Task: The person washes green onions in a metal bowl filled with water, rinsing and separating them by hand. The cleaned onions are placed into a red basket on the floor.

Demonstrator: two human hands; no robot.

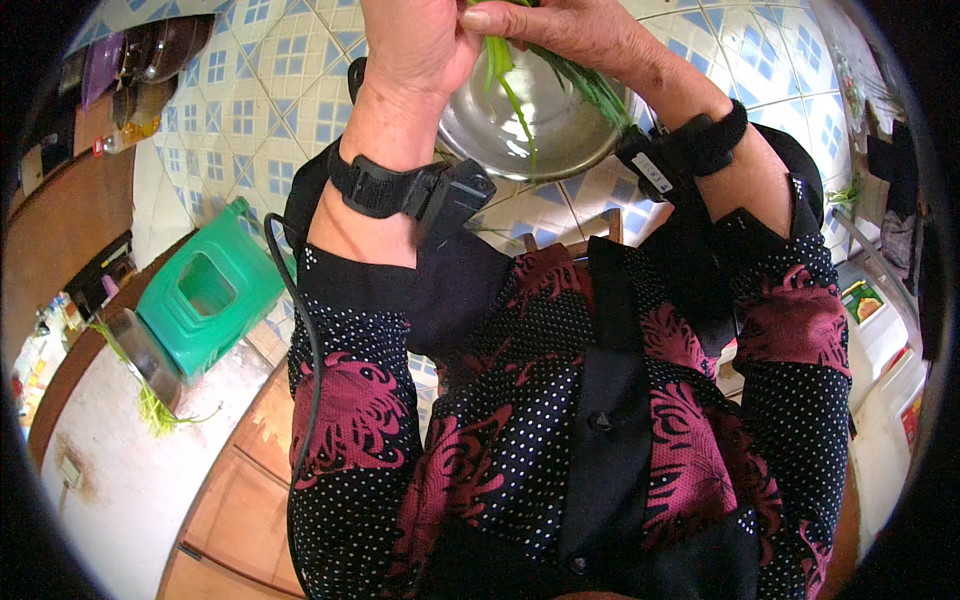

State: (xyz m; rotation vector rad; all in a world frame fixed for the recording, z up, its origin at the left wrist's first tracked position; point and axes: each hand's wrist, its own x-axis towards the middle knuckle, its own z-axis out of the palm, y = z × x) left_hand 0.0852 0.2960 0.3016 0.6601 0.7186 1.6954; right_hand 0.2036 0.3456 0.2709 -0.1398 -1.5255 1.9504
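Note:
At the top edge both hands meet around a green leafy vegetable (504, 64), whose stems hang downward. My right hand (574, 30) grips it, the thumb reaching across toward the left palm. Touching the right hand there, my left hand (416, 41) has its fingers cut off by the picture's edge, so its grip is hidden. Darker green leaves (589, 84) droop beneath the right hand. Directly below the hands stands a shiny metal basin (555, 154) on the tiled floor. Black straps with small devices, the left strap (382, 187) and the right strap (697, 146), circle both wrists.
A green plastic stool (157, 307) lies tipped at the left, beside a metal bowl (142, 352) and pale green stalks (159, 411). A black cable (311, 360) runs along the left sleeve. White containers (874, 322) stand at the right. Wooden cabinet doors (247, 457) show at lower left.

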